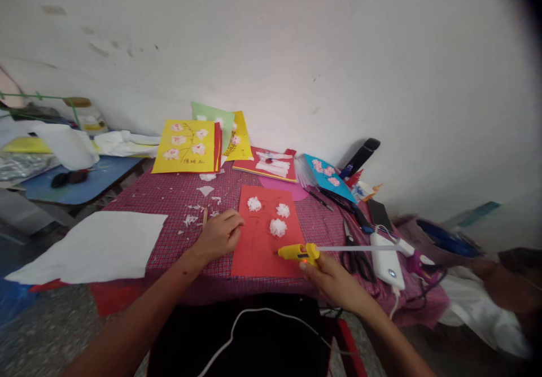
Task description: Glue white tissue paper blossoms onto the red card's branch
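A red paper sheet (265, 264) lies at the table's front, with three white crumpled-tissue flowers (278, 228) and faint drawn branch lines on it. My right hand (332, 278) is closed round the handle of a yellow hot glue gun (296, 251). Its nozzle points left over the lower part of the sheet, and a long translucent glue stick (355, 248) sticks out behind. A small orange light glows on the gun. At the sheet's left edge rests my left hand (220, 233), its fingers curled; whatever is inside them is hidden.
White paper scraps (190, 219) and a big white sheet (97, 247) lie to the left. Finished flower cards (186, 145) stand against the wall. On the right are black scissors (359, 261), a white power bank (387, 264) with cables, pens and a blue card (328, 176).
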A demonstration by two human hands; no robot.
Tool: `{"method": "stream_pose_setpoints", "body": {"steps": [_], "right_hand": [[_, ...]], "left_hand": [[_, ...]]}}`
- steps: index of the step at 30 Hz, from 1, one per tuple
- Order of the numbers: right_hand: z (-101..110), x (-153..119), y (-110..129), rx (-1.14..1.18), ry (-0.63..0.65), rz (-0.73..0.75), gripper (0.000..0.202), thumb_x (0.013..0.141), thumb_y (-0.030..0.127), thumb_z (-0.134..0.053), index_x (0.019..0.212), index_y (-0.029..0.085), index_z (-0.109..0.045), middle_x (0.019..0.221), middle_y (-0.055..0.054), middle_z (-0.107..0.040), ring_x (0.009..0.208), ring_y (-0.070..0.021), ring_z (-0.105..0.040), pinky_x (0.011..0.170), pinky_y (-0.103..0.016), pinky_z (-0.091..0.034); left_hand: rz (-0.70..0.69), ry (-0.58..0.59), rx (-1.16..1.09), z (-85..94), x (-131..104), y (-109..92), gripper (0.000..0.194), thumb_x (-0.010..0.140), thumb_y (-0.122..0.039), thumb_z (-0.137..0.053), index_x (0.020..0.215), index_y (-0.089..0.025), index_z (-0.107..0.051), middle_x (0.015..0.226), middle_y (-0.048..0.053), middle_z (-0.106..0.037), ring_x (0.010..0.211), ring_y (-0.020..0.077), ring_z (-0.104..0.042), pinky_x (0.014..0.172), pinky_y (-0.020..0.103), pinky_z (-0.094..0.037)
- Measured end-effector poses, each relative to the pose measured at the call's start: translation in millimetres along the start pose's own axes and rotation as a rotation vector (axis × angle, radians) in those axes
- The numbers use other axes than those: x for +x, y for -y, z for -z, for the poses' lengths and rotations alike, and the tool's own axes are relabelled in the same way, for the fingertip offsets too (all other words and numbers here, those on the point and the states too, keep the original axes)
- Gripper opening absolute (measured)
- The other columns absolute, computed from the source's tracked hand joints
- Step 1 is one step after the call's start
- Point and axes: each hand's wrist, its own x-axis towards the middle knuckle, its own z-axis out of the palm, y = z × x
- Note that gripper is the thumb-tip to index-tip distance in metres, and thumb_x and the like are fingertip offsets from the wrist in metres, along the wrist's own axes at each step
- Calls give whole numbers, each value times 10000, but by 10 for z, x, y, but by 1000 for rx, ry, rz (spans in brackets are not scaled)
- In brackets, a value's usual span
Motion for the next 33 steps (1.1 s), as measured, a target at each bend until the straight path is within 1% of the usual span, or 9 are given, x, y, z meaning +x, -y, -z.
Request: {"method": "stream_pose_setpoints", "body": {"steps": [4, 8, 13, 18, 23, 29, 31, 33], "right_hand": [[-4, -3, -7, -9, -7, -3, 430, 1022, 477, -479, 1251, 166, -669, 1023, -67, -699, 915, -245, -637, 844, -345, -509], [-8, -4, -32, -17, -8, -6, 437, 1026, 483, -474, 1263, 170, -667, 983, -58, -697, 868, -232, -626, 792, -327, -502], [-5, -2, -53, -23, 10, -5, 442, 1032, 475, -470, 1273, 163, -668, 955, -51, -693, 825, -216, -609, 764, -321, -495], [-6, 7, -61, 14, 10, 27, 434, 1034, 458, -481, 1331, 190, -649, 1061, -66, -710, 934, -242, -630, 874, -369, -508], [0, 14, -46, 24, 23, 34, 440, 1038, 453, -473, 1358, 200, -640, 1081, -70, -712, 973, -254, -643, 918, -384, -507], [-12, 14, -67, 29, 23, 26, 450, 1037, 463, -470, 1362, 199, -636, 1113, -74, -714, 990, -261, -645, 931, -392, -505], [-15, 14, -68, 39, 15, 40, 437, 1035, 456, -477, 1353, 206, -643, 1140, -73, -709, 1023, -262, -642, 958, -389, -494], [-16, 13, -67, 38, 13, 37, 430, 1032, 452, -484, 1339, 204, -652, 1131, -71, -709, 1007, -256, -642, 942, -376, -499]], "left_hand": [[-14, -7, -12, 0, -1, 1, 224, 860, -44, -495, 923, -201, -642, 954, 51, -689, 871, 189, -644, 818, 304, -504], [-10, -12, -3, 0, 0, -3, 221, 861, -46, -499, 920, -203, -644, 952, 49, -697, 854, 188, -645, 815, 308, -507], [0, -14, -19, 6, 0, -14, 235, 848, -37, -502, 922, -205, -651, 956, 43, -699, 873, 186, -650, 831, 310, -510], [-14, -18, -37, 2, 0, -5, 228, 850, -34, -504, 919, -199, -645, 954, 48, -695, 880, 187, -648, 819, 302, -511], [-9, -11, -29, -2, 1, -3, 224, 855, -39, -509, 928, -201, -645, 963, 51, -697, 877, 188, -649, 811, 306, -514], [25, 2, -18, 9, -2, -19, 224, 858, -51, -505, 918, -207, -655, 970, 46, -700, 884, 192, -653, 827, 318, -521], [19, 0, -23, 8, -1, -16, 227, 854, -51, -507, 925, -204, -658, 974, 50, -702, 879, 191, -653, 821, 315, -523], [7, -2, -33, 6, 0, -11, 230, 850, -47, -506, 926, -201, -660, 966, 54, -701, 876, 191, -653, 812, 310, -525]]}}
